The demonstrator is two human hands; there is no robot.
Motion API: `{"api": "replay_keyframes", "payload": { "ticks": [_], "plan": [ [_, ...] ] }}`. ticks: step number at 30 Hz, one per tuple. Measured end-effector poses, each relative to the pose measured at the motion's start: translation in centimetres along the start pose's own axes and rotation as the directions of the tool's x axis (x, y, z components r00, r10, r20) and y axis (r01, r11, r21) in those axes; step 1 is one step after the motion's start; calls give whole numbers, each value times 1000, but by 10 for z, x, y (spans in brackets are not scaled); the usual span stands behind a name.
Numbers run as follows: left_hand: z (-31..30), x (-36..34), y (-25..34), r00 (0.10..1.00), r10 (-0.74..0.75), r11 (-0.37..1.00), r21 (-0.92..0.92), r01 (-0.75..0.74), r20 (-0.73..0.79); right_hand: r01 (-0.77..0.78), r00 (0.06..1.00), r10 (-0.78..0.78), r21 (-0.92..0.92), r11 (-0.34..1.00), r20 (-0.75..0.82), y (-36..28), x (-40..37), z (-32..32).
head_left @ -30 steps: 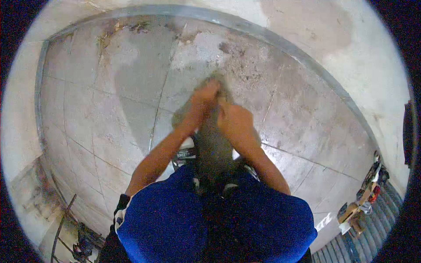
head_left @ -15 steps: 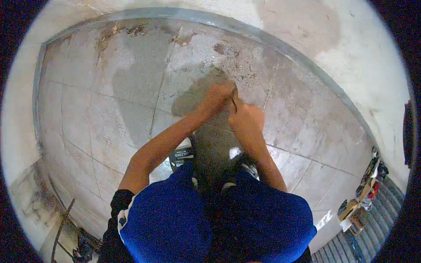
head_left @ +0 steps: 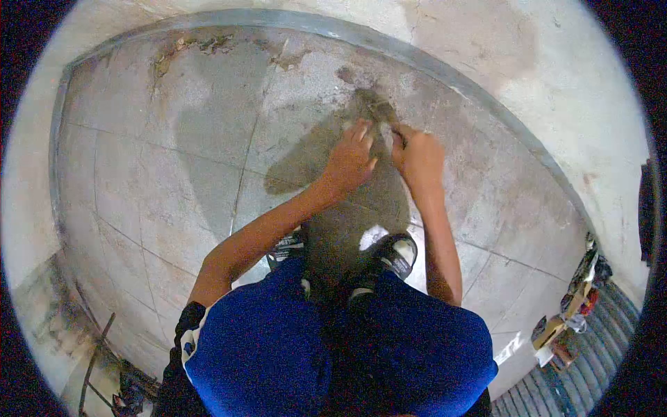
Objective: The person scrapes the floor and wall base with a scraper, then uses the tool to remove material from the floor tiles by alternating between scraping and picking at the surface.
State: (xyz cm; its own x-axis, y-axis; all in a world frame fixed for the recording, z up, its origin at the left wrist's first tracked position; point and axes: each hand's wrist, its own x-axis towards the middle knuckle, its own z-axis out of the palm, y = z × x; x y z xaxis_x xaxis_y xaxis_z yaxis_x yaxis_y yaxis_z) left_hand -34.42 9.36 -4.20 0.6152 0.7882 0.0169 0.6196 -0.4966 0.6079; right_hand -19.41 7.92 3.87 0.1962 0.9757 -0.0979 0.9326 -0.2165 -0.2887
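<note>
My left hand [head_left: 351, 158] is held over the floor tiles [head_left: 292, 149], its fingers loosely bent and the thumb apart from them. Nothing shows in its grasp. Just to the right, my right hand [head_left: 421, 158] is closed, with thumb and fingers pinched together. A small dark thing [head_left: 398, 136] shows at its fingertips, too small and blurred to name. A narrow gap separates the two hands, and their shadow falls on the tiles around them.
Below the hands are my feet in black sandals [head_left: 396, 260] and my knees in blue cloth [head_left: 264, 340]. A grey skirting [head_left: 278, 19] borders the floor. Assorted items [head_left: 566, 320] lie by a corrugated sheet [head_left: 590, 361] at right; a thin dark rod [head_left: 97, 358] leans at lower left.
The hands were close together with a thin dark strip-like thing between them. Now they are apart: my right hand has shifted up and right, and the left hand's fingers have loosened.
</note>
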Motion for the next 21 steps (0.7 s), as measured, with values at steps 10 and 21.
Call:
{"api": "replay_keyframes", "payload": {
  "ticks": [10,21],
  "plan": [
    [-19,-14,-2,997,-59,963,-267,45,-45,121,982,-122,21,992,146,22,24,-21],
    [3,-21,-21,989,-11,928,-369,-45,-147,84,989,-99,128,988,114,16,29,-12]
  ]
}}
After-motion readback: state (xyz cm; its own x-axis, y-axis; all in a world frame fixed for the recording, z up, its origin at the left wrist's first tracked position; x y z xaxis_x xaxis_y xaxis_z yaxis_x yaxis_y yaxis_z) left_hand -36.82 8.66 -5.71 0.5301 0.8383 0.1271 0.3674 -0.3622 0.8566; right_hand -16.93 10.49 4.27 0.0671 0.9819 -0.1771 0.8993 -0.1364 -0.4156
